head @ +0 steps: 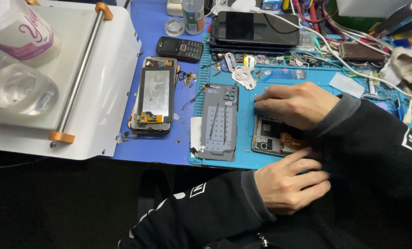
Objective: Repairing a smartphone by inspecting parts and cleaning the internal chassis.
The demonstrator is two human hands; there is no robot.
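Hands both on opened phone (273,138) near front edge of blue mat (247,159). Your right hand (296,103) lay flat over its top, holding nothing; left hand (286,184) loosely curled, empty, at its front-right corner. Long axis ran front-to-back.

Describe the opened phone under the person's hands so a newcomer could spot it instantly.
Start at the blue silicone work mat on the blue table. Near its front edge, right of the detached grey rectangular back cover, lies the opened phone body, partly under the right hand and beside the left hand. Unlike its neighbours, it shows exposed circuitry and an orange flex cable.
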